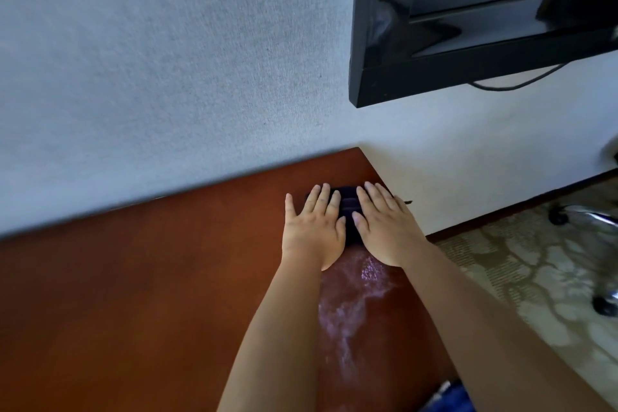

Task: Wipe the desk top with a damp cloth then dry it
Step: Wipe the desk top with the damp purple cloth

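Note:
A dark folded cloth (348, 207) lies near the far right corner of the reddish-brown desk top (150, 278). My left hand (312, 227) and my right hand (384, 224) press flat on it side by side, fingers straight and pointing toward the wall. Most of the cloth is hidden under both palms. A wet, shiny streak (347, 304) runs on the desk from the cloth back toward me, between my forearms.
A grey-white wall (167, 77) borders the desk's far edge. A black wall-mounted television (468, 27) hangs above right, a cable under it. Right of the desk lie patterned carpet (535, 271) and a chair base with castors (588, 217). Something blue (451, 398) shows at the bottom.

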The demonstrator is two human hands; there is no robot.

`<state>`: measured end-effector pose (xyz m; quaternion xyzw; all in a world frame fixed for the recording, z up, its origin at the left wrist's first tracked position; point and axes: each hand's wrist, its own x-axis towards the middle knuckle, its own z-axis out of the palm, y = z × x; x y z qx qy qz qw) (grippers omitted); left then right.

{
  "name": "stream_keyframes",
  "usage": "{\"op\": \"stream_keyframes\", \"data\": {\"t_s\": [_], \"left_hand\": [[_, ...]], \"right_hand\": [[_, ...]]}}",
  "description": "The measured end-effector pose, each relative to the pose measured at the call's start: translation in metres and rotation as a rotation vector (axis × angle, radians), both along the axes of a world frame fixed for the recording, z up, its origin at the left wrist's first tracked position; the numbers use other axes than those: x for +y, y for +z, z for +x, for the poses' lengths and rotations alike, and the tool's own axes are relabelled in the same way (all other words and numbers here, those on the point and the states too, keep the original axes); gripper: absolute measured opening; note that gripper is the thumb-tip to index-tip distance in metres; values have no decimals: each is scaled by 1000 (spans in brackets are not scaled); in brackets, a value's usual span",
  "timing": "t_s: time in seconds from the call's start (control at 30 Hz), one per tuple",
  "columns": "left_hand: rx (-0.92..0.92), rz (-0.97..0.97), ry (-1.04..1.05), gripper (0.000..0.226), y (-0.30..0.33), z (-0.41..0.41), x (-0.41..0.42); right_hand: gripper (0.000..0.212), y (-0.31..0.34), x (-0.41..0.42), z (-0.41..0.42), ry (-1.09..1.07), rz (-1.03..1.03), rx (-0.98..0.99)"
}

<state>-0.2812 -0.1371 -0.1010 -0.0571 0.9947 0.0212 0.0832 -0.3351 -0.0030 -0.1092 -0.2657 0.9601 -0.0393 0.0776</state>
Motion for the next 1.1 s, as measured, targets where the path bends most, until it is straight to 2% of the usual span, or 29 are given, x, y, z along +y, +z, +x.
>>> {"op": "stream_keyframes", "data": {"t_s": [0.3, 0.4, 0.53, 0.83, 1.1], "left_hand": [[-13, -30, -51, 56, 1, 34, 11], [-1, -39, -72, 56, 0, 26, 8], [4, -22, -69, 55, 0, 0, 3], [27, -1, -42, 55, -2, -75, -15], [10, 21, -23, 55, -1, -74, -13]], "right_hand": [[59, -1, 15, 38, -22, 2, -9], [85, -3, 12, 31, -10, -1, 11], [57, -3, 6, 2, -22, -9, -1], [55, -5, -14, -73, -13, -50, 26], [56, -4, -11, -71, -37, -57, -14]]}}
